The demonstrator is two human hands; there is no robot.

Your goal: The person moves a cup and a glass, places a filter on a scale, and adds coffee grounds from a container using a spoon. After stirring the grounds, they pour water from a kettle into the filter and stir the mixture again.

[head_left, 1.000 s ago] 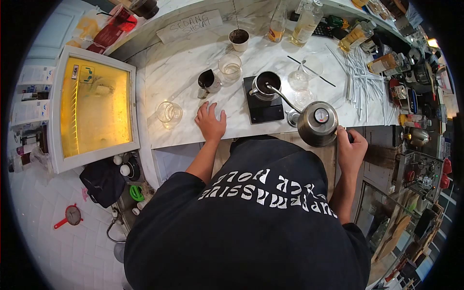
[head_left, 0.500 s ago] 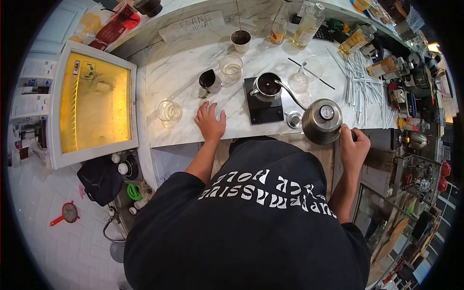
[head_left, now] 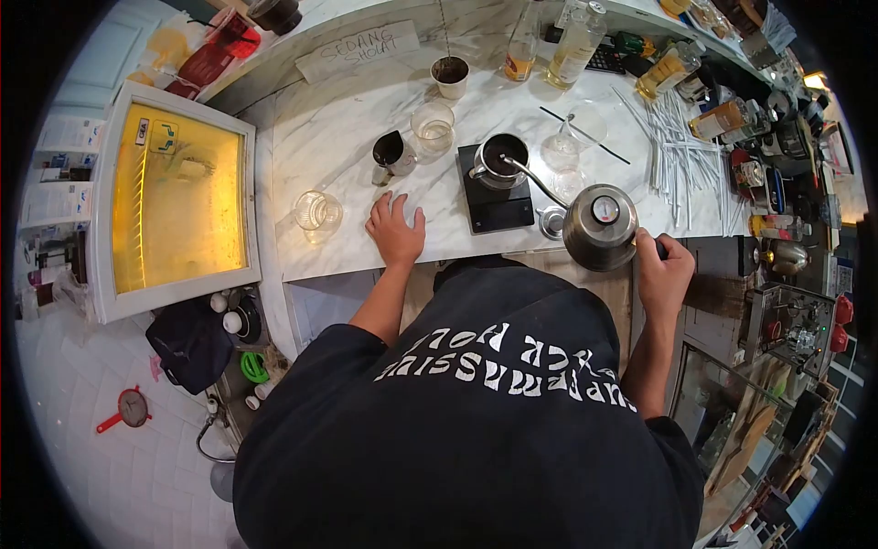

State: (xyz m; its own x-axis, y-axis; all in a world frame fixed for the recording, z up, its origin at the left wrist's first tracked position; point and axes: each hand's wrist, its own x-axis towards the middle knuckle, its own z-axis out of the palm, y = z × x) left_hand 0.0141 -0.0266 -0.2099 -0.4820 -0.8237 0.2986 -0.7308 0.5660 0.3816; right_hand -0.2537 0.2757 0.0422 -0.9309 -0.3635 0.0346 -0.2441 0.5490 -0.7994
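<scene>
My right hand (head_left: 665,274) is closed around the dark handle of a steel gooseneck kettle (head_left: 594,240) with a dial in its lid. The kettle's thin spout reaches left over a metal cup-shaped vessel (head_left: 500,179) with dark contents, its tip above the middle. Whether water is flowing is too fine to make out. That vessel stands on a black digital scale (head_left: 499,214). My left hand (head_left: 396,233) lies open on the marble counter (head_left: 439,233), fingers spread. Just beyond its fingertips are a dark-filled pitcher (head_left: 395,156) and a clear glass (head_left: 433,128).
A ribbed glass (head_left: 317,215) stands left on the counter. Behind are a paper cup (head_left: 450,80) with dark contents and bottles (head_left: 576,48). Wrapped straws (head_left: 681,160) lie in a pile at right. A small metal item (head_left: 551,222) sits between scale and kettle. A glass-doored fridge (head_left: 183,197) is at left.
The kettle has shifted a little left with my right hand, and its spout tip has moved from the vessel's right side toward its middle. My left hand stays flat on the counter.
</scene>
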